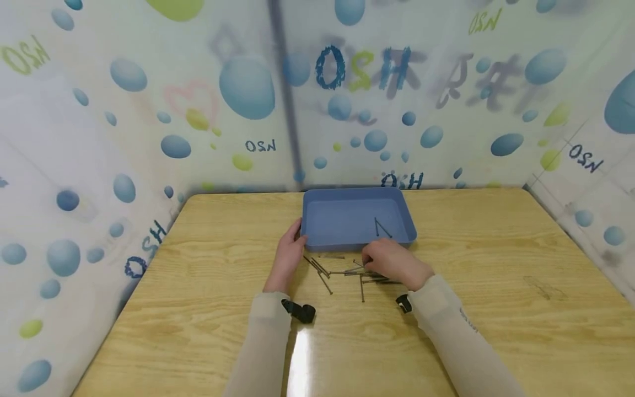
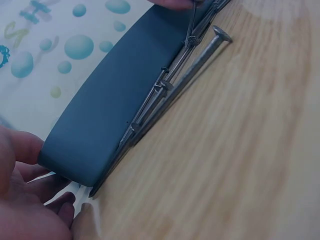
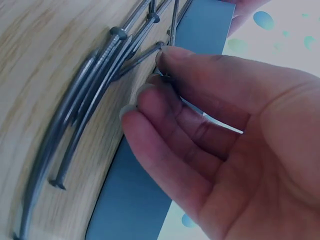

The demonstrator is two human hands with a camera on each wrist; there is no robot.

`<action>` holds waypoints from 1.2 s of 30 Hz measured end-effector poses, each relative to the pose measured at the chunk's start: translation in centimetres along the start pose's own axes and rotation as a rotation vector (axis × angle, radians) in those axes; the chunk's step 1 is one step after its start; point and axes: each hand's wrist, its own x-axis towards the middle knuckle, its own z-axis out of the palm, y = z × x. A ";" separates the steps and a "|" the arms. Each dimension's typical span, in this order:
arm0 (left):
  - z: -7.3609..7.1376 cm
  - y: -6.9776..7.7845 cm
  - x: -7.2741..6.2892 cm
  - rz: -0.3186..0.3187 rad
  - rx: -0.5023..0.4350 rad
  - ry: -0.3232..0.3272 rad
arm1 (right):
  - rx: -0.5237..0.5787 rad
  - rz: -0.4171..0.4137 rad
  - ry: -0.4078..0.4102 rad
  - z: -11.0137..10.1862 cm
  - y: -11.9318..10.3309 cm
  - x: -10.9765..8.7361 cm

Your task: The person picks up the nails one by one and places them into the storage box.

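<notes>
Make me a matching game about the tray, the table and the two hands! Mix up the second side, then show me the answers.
Column one:
1. Tray
2. Left hand
3. Right hand
4. Table

Column two:
A. Pinching a nail
B. Yellowish-brown, with a wood-grain pattern
C. Blue all over
D. Touching the tray's left end

Right pairs: 1-C, 2-D, 3-A, 4-B.

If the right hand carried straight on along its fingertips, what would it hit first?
Probably the loose nails lying just ahead of the right hand; depth is hard to judge, so it could reach the tabletop about as soon.
</notes>
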 end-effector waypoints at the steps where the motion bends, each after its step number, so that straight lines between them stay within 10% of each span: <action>1: 0.0 0.0 0.0 0.000 0.000 -0.001 | -0.001 -0.001 0.004 0.0 0.0 -0.1; 16: 0.1 -0.5 0.0 0.008 0.019 0.010 | 0.073 -0.036 0.068 0.4 0.4 0.4; 36: 0.1 -0.5 0.1 0.013 0.017 0.003 | 0.893 -0.076 0.141 -0.8 1.7 0.4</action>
